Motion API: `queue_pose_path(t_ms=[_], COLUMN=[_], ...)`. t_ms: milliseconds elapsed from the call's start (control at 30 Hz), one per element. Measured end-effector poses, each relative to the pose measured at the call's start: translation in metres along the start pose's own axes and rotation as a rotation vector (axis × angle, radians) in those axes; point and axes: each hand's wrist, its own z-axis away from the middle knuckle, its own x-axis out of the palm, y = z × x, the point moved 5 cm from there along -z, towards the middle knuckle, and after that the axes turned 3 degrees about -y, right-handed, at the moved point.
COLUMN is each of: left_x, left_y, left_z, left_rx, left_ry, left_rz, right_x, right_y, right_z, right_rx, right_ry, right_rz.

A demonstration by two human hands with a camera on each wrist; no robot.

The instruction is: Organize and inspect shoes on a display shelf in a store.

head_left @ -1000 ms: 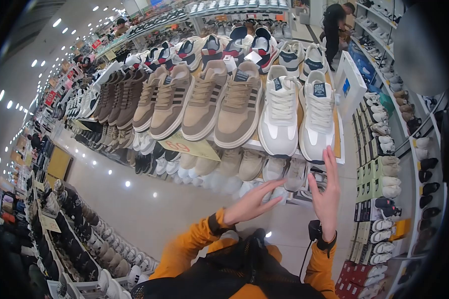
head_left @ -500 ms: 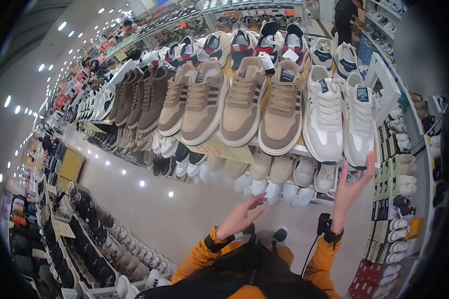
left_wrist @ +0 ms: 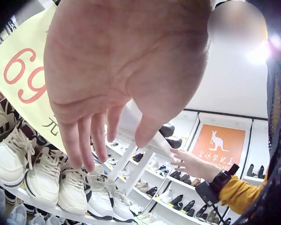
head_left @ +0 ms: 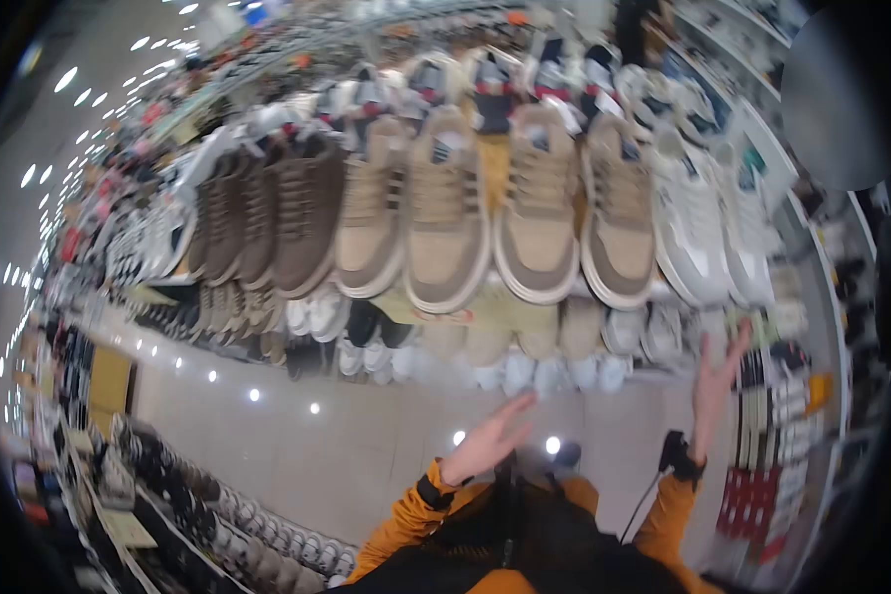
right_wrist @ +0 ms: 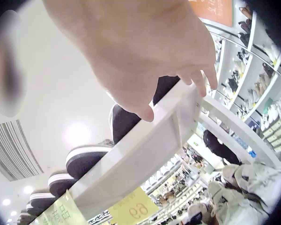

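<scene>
Fingers extended, the left hand [head_left: 487, 443] hangs over the floor below a row of tan sneakers [head_left: 447, 238], holding nothing. In the left wrist view its palm [left_wrist: 126, 56] faces the camera, beside a yellow "69" sign [left_wrist: 18, 70] and above cream sneakers [left_wrist: 42, 180]. The right hand [head_left: 715, 396] is raised with spread fingers just below the white sneakers [head_left: 691, 243] at the display's right end. In the right wrist view this hand [right_wrist: 145, 51] overlaps a white shelf edge [right_wrist: 145, 154]; whether it touches is unclear. Nothing is seen in its grip.
Dark brown sneakers [head_left: 305, 218] stand left of the tan ones, with more shoes on a lower tier. Another shoe rack [head_left: 218, 505] runs along the lower left. Stacked boxes [head_left: 752, 495] and wall shelves line the right. Tiled floor [head_left: 346, 436] lies between the racks.
The head view has turned left, shifting the display rightward in the picture, and is blurred. The hands are farther apart; the left hand has drawn lower, away from the shelf. Both stay empty.
</scene>
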Motion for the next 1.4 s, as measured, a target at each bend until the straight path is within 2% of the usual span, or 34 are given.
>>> queue_pose_path(t_ms=[33,67,133,167,400,500,667,800,867,933,967,1033,1067,1133,1167,1233,1400], left_x=[0.006,-0.009,-0.003,-0.010,0.009,0.024,0.063,0.106,0.130,0.153,0.158,0.172,0.176,0.180,0.182,0.186,0.195], left_y=[-0.001,-0.003,-0.003,-0.005,-0.007,0.001,0.023,0.041,0.048,0.044,0.050,0.064,0.069,0.078,0.082,0.072,0.046], left_z=[0.007,0.003,0.001,0.002,-0.013,-0.033,-0.073,-0.110,-0.126,-0.137,-0.144,-0.148,-0.150,-0.149,-0.149,-0.145,-0.136], left_rx=[-0.019,-0.025,-0.076,-0.126,-0.086,-0.063,-0.049,-0.018,-0.044,-0.078,-0.078,-0.077,-0.075,-0.099,-0.099,-0.139,-0.221], left_ry=[-0.024,0.088,0.007,0.046,-0.059,-0.052,-0.034,-0.012,0.026,0.052,0.075,0.005,-0.020,0.018,0.018,0.074,0.125], left_rz=[0.026,-0.004,0.069,0.094,0.011,-0.015,-0.056,-0.146,-0.110,-0.084,-0.086,-0.066,-0.038,-0.018,0.000,-0.015,0.061], right_x=[-0.005,0.007,-0.011,0.002,-0.004,-0.016,-0.039,-0.050,-0.043,-0.003,0.000,0.029,0.037,0.057,0.068,0.086,0.106], right_y=[0.014,0.013,0.029,0.034,0.074,0.101,0.151,0.192,0.213,0.267,0.267,0.258,0.258,0.266,0.269,0.286,0.316], right_z=[0.026,0.023,0.044,0.043,0.051,0.044,0.011,-0.037,-0.049,-0.041,-0.040,-0.013,-0.013,-0.010,-0.009,-0.006,-0.001], right_rx=[0.074,0.066,0.182,0.233,0.274,0.310,0.345,0.222,0.235,0.329,0.309,0.780,0.771,0.929,0.921,1.075,1.120], right_ry=[-0.049,-0.083,-0.149,-0.236,-0.335,-0.345,-0.504,-0.561,-0.696,-0.738,-0.751,-1.073,-1.111,-1.042,-1.079,-1.042,-1.073], right_rz=[0.017,-0.020,0.013,0.004,0.062,0.087,0.172,0.141,0.218,-0.052,-0.055,-0.650,-0.645,-0.726,-0.722,-0.789,-0.830])
